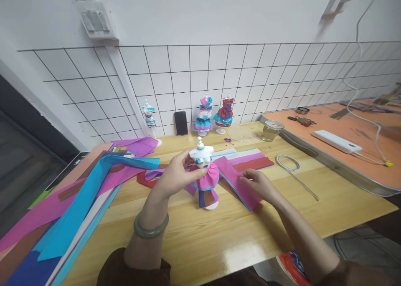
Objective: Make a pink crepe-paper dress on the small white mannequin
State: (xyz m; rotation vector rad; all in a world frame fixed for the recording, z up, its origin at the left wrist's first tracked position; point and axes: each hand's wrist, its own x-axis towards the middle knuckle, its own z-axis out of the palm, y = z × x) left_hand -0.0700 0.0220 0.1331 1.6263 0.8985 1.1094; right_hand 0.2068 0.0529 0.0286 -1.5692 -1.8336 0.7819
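Note:
My left hand [175,173] is closed around a small white dress form [202,154], its thumb pressing at the waist. A gathered pink skirt with a blue edge [208,178] covers the form below the waist. From the skirt a long pink crepe paper strip with a blue border [236,179] runs to the right. My right hand [258,186] pinches that strip near its outer part, thumb against the fingers. The form stands upright on the wooden table, its round base partly showing under brown and dark blue strips.
Layered crepe paper strips [84,206] cover the left side. More strips [253,163] lie behind the form. Dressed miniature forms [203,117], a phone [181,123] and a lidded cup [272,130] stand at the back. A wire coil [287,163] lies right; a power strip [336,140] is on the orange table.

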